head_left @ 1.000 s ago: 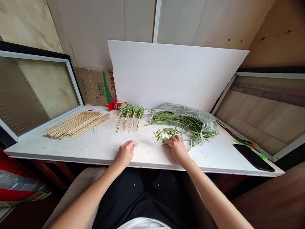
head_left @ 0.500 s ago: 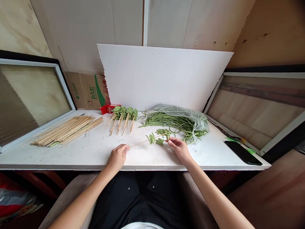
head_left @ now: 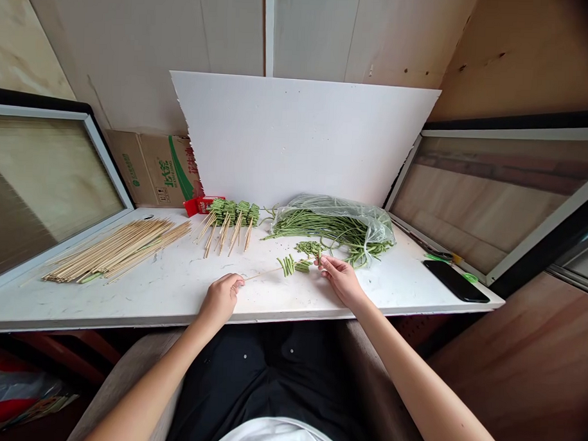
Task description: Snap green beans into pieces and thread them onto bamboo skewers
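My left hand [head_left: 221,298] is closed around the blunt end of a thin bamboo skewer [head_left: 263,274], which points right and slightly away from me. My right hand [head_left: 340,277] pinches a short piece of green bean [head_left: 320,254] between thumb and fingertips, near the skewer's far end. Two small groups of cut bean pieces [head_left: 286,266] lie along the skewer's line; I cannot tell whether they are threaded on it. Just behind is a small heap of cut beans [head_left: 308,247]. Long green beans [head_left: 317,225] fill a clear plastic bag [head_left: 340,207] further back.
Finished bean skewers [head_left: 234,213] stand grouped beside a red packet [head_left: 193,205]. Many bare bamboo skewers [head_left: 114,246] lie at the left. A black phone [head_left: 456,281] and scissors [head_left: 440,256] rest on the right. A white board [head_left: 301,137] and cardboard box [head_left: 154,167] stand behind.
The whole view has shifted a little. My right hand has lifted the bean piece slightly relative to the groups on the table; my left hand keeps its hold on the skewer.
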{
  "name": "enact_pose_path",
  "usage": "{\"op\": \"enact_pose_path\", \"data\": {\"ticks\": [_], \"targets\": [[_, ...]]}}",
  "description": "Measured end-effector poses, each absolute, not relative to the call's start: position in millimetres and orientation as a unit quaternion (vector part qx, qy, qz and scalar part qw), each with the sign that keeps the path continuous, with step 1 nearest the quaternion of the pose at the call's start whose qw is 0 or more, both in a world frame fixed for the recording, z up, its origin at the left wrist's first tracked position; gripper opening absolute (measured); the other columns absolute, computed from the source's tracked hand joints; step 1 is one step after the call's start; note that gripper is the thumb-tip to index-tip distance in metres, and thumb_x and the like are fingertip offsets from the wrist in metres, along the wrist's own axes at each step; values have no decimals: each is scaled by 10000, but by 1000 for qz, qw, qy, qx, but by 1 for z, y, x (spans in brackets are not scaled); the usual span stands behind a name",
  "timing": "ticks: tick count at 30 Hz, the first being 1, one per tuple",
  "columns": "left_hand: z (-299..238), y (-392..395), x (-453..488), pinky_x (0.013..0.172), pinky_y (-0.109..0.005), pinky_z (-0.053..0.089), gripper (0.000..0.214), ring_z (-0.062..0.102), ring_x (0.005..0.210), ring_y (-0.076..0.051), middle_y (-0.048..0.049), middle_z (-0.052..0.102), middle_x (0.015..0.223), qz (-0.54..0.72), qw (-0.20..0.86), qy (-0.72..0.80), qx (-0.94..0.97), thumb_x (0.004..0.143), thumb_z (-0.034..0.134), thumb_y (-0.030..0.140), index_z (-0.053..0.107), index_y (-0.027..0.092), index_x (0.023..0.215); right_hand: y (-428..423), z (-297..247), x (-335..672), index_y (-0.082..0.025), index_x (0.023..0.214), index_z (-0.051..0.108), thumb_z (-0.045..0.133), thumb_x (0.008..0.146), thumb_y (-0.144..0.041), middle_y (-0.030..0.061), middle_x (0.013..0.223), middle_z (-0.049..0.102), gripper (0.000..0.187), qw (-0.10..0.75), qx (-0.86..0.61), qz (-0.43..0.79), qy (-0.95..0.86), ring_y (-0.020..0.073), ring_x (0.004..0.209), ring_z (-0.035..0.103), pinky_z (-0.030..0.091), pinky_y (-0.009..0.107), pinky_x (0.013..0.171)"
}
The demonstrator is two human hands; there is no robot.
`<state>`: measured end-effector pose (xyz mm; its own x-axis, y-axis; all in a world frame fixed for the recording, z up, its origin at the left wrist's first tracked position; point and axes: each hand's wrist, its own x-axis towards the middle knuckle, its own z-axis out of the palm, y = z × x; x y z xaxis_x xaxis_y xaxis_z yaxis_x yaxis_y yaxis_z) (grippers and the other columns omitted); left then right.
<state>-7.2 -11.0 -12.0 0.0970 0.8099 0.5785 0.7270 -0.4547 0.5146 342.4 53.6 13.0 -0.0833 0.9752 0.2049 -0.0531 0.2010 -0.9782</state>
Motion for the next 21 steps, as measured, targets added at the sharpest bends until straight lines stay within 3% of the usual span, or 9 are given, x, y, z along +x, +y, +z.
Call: {"op": "enact_pose_path", "data": {"ticks": [6,21], "targets": [[-10,-12,-7,724,-270,526,302,686,763,-184,-32,718,815,418,44,524,740,812,451,-4,676,195,846,51,17,342,-205,920,781,740,737,-760,86,954,768,586,527,-437,450,-573,226,879,675,532,306,707],[-10,-13,-7,717,-282,526,304,693,770,-194,-38,732,823,404,34,541,737,816,467,-6,694,196,835,54,13,341,-209,936,809,729,750,-756,96,933,773,584,529,-441,430,-584,250,908,668,529,329,725]]}}
